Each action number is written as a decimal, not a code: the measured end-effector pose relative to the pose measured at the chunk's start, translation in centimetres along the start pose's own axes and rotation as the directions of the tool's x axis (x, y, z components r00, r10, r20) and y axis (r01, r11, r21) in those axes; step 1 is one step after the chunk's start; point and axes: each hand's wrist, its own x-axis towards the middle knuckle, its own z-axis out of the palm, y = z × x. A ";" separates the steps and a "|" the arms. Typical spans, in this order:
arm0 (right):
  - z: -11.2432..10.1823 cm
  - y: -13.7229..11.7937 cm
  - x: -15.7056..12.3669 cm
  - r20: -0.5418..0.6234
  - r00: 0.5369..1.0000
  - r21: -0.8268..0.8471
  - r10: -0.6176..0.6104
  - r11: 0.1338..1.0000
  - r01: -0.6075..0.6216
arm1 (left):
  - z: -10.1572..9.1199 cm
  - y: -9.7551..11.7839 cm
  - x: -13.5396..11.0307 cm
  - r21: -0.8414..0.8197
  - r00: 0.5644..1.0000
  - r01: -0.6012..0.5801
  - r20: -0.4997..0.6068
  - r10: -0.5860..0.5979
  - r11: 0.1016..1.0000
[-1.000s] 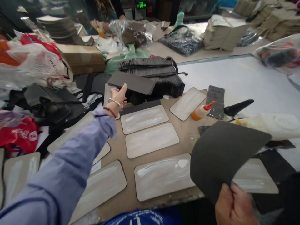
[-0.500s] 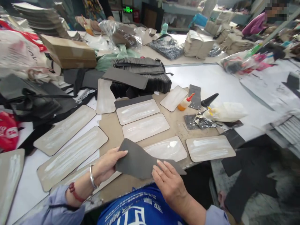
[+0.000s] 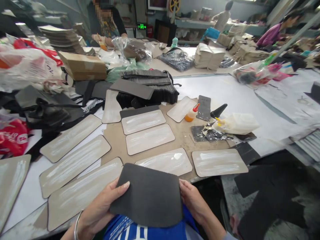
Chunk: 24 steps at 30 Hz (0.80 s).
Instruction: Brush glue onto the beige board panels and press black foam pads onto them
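Between my hands is a dark grey flat panel (image 3: 150,196) with rounded corners, tilted up over my lap at the table's near edge. My left hand (image 3: 105,203) grips its left side, thumb on top and fingers underneath. On the right side, my right hand (image 3: 193,200) pinches the edge; some fingertips are hidden behind it. Just beyond lies a pale panel (image 3: 165,161) streaked with white paste, partly covered by the grey one. Another streaked panel (image 3: 220,162) rests to the right, and one more (image 3: 82,193) to the left.
A white glue bottle (image 3: 237,123) lies on its side by a smeared dark plate (image 3: 200,133). A small red-tipped bottle (image 3: 191,115) stands nearby. Behind are a stack of black pieces (image 3: 160,88) and a cardboard box (image 3: 82,66). Co-workers are at the far tables.
The grey panel has turned from a bent, slanted position to face up broadly, closer to me. My right hand has moved from lying on its surface to gripping its right edge. The view has tilted upward.
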 end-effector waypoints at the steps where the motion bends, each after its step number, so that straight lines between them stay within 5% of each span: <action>1: -0.5 -0.5 0.0 0.026 1.000 0.037 0.005 0.999 -0.006 | 0.1 -0.5 0.3 0.006 0.999 -0.021 -0.039 0.021 1.000; 3: -2.0 -1.6 0.3 -0.026 1.000 -0.002 -0.005 1.000 0.005 | 0.0 -1.6 1.3 0.024 0.991 -0.061 -0.120 0.063 0.998; 6: -4.5 -3.3 2.0 -0.185 0.966 -0.313 -0.181 0.942 0.117 | -0.4 -3.6 3.2 0.055 0.963 -0.099 -0.248 0.110 0.994; 9: -5.8 -5.4 4.5 -0.184 0.889 -0.680 -0.419 0.708 0.193 | -0.6 -5.3 5.5 0.118 0.928 -0.135 -0.332 0.168 0.984; 12: -5.9 -7.5 6.7 -0.145 0.830 -0.865 -0.538 0.477 0.158 | -0.7 -5.9 8.0 0.279 0.887 -0.180 -0.368 0.278 0.943; 18: -5.6 -8.9 10.2 -0.148 0.846 -0.989 -0.513 0.094 -0.116 | -2.2 -5.9 12.6 0.714 0.745 -0.026 -0.453 0.489 0.700; 24: -5.6 -7.7 11.5 -0.165 0.884 -0.976 -0.437 -0.055 -0.210 | -2.0 -6.1 13.5 0.818 0.706 0.166 -0.488 0.513 0.551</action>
